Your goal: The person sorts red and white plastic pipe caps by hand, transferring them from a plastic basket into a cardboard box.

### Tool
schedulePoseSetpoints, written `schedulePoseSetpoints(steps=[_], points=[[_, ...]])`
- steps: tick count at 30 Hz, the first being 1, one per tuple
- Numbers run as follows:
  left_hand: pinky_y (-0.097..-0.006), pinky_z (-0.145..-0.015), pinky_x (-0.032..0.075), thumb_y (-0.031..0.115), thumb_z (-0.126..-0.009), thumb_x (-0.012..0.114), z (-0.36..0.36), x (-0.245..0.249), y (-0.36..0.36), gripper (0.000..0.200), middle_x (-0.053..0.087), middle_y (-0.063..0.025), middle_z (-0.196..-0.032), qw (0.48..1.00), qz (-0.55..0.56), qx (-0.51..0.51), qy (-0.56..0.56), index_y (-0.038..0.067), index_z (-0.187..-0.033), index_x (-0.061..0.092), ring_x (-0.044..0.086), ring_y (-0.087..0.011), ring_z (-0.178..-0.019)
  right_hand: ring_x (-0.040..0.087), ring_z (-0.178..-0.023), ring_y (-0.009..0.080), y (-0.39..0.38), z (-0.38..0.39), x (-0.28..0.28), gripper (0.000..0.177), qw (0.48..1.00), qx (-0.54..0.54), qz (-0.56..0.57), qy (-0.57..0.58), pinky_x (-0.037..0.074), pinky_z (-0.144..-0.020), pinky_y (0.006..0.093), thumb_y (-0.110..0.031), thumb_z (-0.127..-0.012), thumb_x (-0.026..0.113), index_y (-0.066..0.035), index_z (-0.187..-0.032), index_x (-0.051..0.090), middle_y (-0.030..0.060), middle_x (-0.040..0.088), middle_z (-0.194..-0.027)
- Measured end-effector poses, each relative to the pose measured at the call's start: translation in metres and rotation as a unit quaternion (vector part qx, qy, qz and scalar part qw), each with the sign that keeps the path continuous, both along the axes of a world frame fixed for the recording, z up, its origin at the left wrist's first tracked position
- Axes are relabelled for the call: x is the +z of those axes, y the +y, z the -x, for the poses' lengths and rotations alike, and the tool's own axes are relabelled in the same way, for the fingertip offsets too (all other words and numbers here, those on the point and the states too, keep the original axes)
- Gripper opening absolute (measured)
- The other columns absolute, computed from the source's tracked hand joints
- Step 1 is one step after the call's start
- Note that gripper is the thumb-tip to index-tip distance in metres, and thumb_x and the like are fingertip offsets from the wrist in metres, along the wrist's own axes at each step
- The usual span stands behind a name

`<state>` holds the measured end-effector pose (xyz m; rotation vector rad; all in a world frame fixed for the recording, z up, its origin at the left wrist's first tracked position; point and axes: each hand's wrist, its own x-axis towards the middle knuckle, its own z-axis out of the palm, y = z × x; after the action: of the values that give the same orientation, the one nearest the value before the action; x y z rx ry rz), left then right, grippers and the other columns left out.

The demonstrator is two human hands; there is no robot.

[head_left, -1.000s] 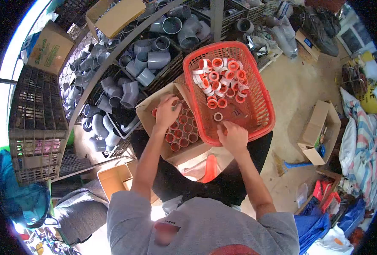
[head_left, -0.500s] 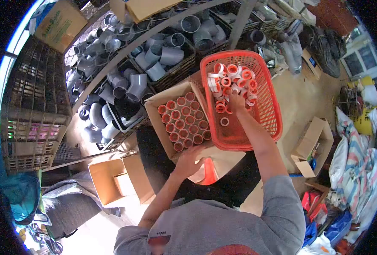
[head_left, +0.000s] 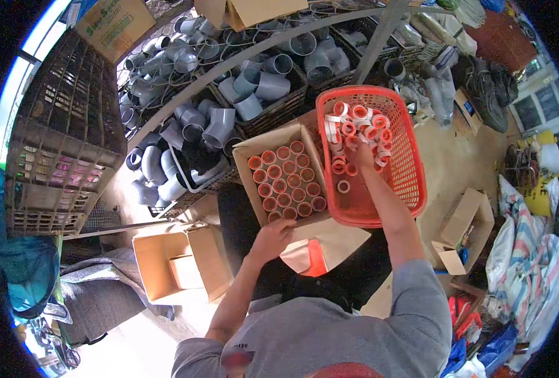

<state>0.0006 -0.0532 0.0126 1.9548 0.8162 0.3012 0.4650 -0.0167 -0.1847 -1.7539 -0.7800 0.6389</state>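
My right hand [head_left: 364,157] reaches into a red plastic basket [head_left: 417,157], down among a heap of orange-and-white ring-shaped pipe fittings [head_left: 359,113]. Its fingertips are hidden by the hand and the pieces, so I cannot tell what they hold. To the left of the basket stands an open cardboard box [head_left: 247,142] with rows of upright orange-and-white fittings [head_left: 279,186] in it. My left hand [head_left: 273,240] is at the box's near edge, fingers curled over the rim. One loose ring [head_left: 344,186] lies apart from the heap on the basket floor.
Crates of grey pipe elbows [head_left: 220,126] stand beyond the box. An open carton [head_left: 166,271] sits at the left and another carton [head_left: 462,230] at the right. A tall dark crate [head_left: 65,132] is at the far left. Striped sacking [head_left: 519,239] lies at the far right.
My left hand has gone from outstretched over the near flap to curled at the box's edge. My right hand stays in the heap. The whole view has shifted slightly.
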Motion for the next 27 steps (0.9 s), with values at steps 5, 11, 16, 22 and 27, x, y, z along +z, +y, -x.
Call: schedulePoseSetpoints(steps=[5,11,16,22,27], points=[[-0.0344,-0.084,0.06,0.009,-0.096,0.07,-0.005,0.016,0.001,0.023,0.075,-0.0135,-0.11,0.988,0.114,0.073,-0.074,0.002,-0.118,0.072,0.075,-0.0208,-0.1,0.074,-0.084,0.0191,-0.038,0.042,0.153,0.036,0.973,0.058,0.023,0.222,0.062,-0.076,0.0345,-0.013,-0.097,0.073,0.002,-0.128,0.059,0.008,0.072,-0.095],[-0.0301,-0.083,0.06,0.013,-0.102,0.068,-0.047,0.046,0.009,0.024,0.074,-0.0089,-0.113,0.957,0.173,0.104,-0.207,0.003,-0.124,0.07,0.071,-0.013,-0.102,0.074,-0.09,0.0169,-0.121,0.148,0.279,0.037,0.958,0.033,-0.053,0.279,0.062,-0.079,0.0323,-0.007,-0.094,0.075,0.001,-0.128,0.062,0.007,0.074,-0.102],[-0.0267,-0.087,0.059,0.007,-0.1,0.07,-0.076,0.082,-0.006,0.029,0.07,-0.0093,-0.122,0.91,0.251,0.054,-0.324,0.001,-0.128,0.068,0.069,-0.0137,-0.11,0.07,-0.095,0.0117,-0.174,0.221,0.291,0.039,0.98,0.074,-0.037,0.184,0.059,-0.086,0.0293,0.0,-0.093,0.075,0.001,-0.129,0.063,0.005,0.073,-0.108],[-0.0271,-0.084,0.06,0.005,-0.098,0.071,-0.062,0.071,-0.006,0.019,0.076,-0.0065,-0.108,0.932,0.238,0.028,-0.271,0.001,-0.116,0.074,0.073,-0.0116,-0.094,0.07,-0.094,0.0127,-0.209,0.25,0.277,0.045,0.978,0.042,-0.089,0.186,0.058,-0.085,0.0279,0.002,-0.089,0.079,0.003,-0.131,0.062,0.0065,0.072,-0.107],[-0.0354,-0.072,0.057,0.007,-0.1,0.064,-0.066,0.001,0.068,0.017,0.075,-0.0153,-0.099,0.987,-0.036,0.123,-0.102,0.002,-0.112,0.074,0.074,-0.0195,-0.082,0.071,-0.088,0.0143,-0.228,0.238,0.263,0.036,0.981,0.004,-0.047,0.19,0.06,-0.081,0.0305,0.001,-0.094,0.073,0.004,-0.128,0.063,0.0083,0.073,-0.105]])
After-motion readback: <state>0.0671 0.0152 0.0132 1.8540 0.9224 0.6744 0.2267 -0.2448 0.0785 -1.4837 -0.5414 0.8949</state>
